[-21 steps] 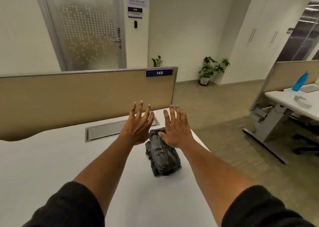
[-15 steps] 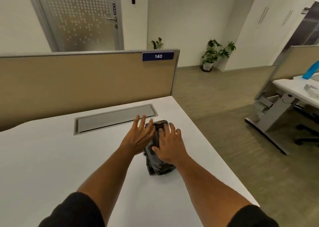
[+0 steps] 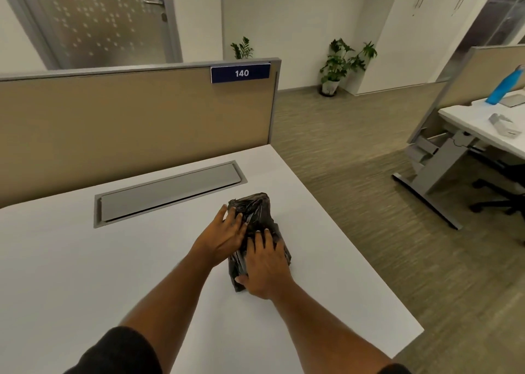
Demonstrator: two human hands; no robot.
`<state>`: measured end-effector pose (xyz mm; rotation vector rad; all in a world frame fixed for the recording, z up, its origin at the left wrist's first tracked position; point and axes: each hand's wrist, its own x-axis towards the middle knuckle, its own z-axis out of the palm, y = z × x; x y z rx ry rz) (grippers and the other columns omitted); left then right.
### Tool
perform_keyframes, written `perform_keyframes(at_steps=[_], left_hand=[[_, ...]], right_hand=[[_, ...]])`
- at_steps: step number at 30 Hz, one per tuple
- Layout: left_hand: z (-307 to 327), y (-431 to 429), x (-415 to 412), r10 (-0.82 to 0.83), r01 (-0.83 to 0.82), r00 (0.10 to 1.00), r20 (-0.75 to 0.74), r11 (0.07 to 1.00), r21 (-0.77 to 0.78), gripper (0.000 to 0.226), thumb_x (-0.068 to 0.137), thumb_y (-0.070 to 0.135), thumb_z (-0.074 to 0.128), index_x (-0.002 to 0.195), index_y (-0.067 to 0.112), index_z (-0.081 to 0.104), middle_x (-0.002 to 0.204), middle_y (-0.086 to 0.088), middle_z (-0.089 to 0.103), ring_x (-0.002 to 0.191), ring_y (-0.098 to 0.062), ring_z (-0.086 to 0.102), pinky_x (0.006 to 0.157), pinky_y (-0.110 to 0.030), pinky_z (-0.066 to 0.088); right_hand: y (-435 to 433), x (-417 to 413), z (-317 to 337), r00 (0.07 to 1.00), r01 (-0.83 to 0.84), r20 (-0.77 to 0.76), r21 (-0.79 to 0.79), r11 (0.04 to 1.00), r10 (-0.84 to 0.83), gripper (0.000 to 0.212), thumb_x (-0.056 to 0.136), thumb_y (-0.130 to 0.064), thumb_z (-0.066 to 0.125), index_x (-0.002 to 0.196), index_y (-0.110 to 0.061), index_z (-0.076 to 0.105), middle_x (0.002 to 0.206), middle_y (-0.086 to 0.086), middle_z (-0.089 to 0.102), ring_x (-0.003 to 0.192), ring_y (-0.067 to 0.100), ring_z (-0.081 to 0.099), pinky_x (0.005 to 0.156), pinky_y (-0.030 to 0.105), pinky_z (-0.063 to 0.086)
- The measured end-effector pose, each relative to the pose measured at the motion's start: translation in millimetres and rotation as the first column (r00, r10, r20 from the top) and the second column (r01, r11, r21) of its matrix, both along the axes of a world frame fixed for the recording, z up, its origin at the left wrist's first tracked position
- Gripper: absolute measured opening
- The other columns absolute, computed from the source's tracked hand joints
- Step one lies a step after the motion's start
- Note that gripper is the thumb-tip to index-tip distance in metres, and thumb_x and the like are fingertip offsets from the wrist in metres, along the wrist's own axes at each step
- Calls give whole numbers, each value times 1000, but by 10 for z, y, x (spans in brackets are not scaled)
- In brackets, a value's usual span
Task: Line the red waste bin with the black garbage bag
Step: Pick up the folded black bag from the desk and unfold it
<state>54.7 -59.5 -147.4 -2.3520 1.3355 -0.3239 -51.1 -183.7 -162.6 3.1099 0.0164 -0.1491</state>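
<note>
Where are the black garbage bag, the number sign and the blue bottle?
black garbage bag (image 3: 253, 206): head view, crumpled far end.
number sign (image 3: 240, 73): head view, on the digits.
blue bottle (image 3: 503, 87): head view, mid-body.

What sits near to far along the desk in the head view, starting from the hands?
right hand → left hand → black garbage bag (under both hands) → grey cable tray lid → beige partition with the 140 sign.
</note>
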Motion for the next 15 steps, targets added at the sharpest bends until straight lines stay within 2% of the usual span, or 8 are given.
perform_keyframes(at_steps=[3,7,11,13,15], left_hand=[[87,14,42,-35,33,998,46,998,49,49,84,22,65,126,-2,55,123,-29,61,124,-48,49,109,-63,30],[163,46,54,-93,88,992,90,994,58,25,86,15,61,105,-1,66,103,-21,70,113,-41,55,109,-58,34],[234,95,43,-27,26,995,93,1000,10,35,85,16,62,115,-2,62,116,-23,66,130,-44,43,113,-59,27],[280,110,29,8,-8,998,63,1000,-13,43,87,17,60,124,-4,55,126,-25,60,136,-47,33,115,-61,21],[375,109,11,20,-17,999,51,999,-45,49,87,20,61,129,-5,51,127,-26,58,137,-48,32,114,-60,23]], right_hand=[[-2,-7,23,998,-23,-61,0,1000,23,82,85,-38,55,145,-1,13,154,25,20,142,44,14,113,60,22],[-31,-34,98,994,-75,-76,84,994,81,63,92,-20,45,144,2,16,153,24,24,143,39,16,113,52,27],[-79,-34,168,995,-103,9,133,986,103,51,92,-9,38,140,5,27,147,24,37,141,35,24,112,48,30],[-101,-27,234,992,-95,95,206,974,77,47,91,-5,34,138,5,33,144,23,42,140,34,29,112,46,31],[-119,-13,340,977,-110,207,279,954,52,44,90,-1,34,133,5,41,138,25,49,136,36,37,111,45,34]])
